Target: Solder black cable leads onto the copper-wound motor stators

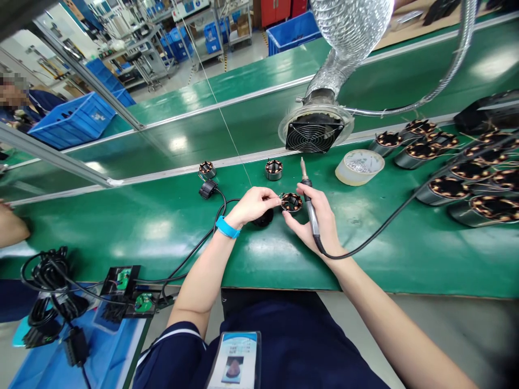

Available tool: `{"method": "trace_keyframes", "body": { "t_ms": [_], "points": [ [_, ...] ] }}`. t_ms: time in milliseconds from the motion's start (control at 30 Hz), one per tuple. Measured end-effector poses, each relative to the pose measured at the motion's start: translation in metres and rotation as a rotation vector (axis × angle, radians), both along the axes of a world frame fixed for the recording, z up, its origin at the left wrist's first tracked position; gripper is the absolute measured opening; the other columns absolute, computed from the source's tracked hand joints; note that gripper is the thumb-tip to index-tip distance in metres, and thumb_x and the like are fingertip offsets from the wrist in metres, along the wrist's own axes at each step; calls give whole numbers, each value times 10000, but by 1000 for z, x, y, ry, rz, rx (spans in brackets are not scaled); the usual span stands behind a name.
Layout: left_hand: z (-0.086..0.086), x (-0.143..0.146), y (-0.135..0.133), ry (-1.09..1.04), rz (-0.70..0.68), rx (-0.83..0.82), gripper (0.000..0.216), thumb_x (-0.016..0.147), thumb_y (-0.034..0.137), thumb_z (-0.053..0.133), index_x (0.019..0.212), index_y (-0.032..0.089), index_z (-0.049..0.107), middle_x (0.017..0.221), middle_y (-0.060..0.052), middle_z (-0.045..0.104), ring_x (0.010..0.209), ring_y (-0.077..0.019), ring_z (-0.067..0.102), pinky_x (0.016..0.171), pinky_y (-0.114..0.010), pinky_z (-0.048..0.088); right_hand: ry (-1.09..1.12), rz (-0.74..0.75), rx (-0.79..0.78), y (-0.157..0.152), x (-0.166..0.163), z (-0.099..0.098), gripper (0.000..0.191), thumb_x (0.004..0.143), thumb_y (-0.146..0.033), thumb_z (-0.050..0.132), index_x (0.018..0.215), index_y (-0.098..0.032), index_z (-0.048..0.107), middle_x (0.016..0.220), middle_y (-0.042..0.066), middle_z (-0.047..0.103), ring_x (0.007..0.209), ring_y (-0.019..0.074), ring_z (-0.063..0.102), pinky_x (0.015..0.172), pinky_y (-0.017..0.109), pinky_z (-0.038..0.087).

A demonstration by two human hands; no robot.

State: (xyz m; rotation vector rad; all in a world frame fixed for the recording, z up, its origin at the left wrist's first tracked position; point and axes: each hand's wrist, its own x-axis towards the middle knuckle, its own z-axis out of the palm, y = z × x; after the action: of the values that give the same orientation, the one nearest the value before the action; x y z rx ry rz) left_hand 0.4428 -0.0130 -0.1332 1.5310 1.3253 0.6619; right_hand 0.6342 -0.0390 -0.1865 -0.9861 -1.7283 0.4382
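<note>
My left hand (252, 205), with a blue wristband, pinches the left edge of a small round stator with copper windings (292, 202) just above the green bench. My right hand (315, 222) touches the stator's right side with its fingertips and grips a soldering iron (310, 204) that points up and away, its tip (302, 165) clear of the part. The iron's black cable (389, 220) runs off to the right. A black round holder (264, 218) sits under my left hand.
Two more stators (274, 169) (206, 169) stand farther back, near a black clip (208, 188). A fume fan on a foil duct (314, 131), a tape roll (359, 166) and several wound stators (450, 188) lie right. Cables and circuit boards (121, 283) lie lower left. Another person's arm (11, 227) is at left.
</note>
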Motion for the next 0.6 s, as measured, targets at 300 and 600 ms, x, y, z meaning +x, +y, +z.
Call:
{"method": "trace_keyframes", "body": {
  "t_ms": [300,600],
  "points": [
    [-1,-4,2,46,-20,50,275,824,397,667,800,130,726,793,-40,718,749,-164,589,729,-289,429,-35,114,-64,18,-5,-16,664,831,-183,686,1452,-273,471,1266,95,585,1162,269,617,1013,455,538],
    [6,-11,-14,222,-43,107,241,822,379,675,768,159,758,760,-54,732,739,-193,612,717,-320,462,-87,220,-52,17,24,-14,651,866,-183,695,1461,-295,457,1301,103,557,1120,266,651,964,432,573]
  ]
}}
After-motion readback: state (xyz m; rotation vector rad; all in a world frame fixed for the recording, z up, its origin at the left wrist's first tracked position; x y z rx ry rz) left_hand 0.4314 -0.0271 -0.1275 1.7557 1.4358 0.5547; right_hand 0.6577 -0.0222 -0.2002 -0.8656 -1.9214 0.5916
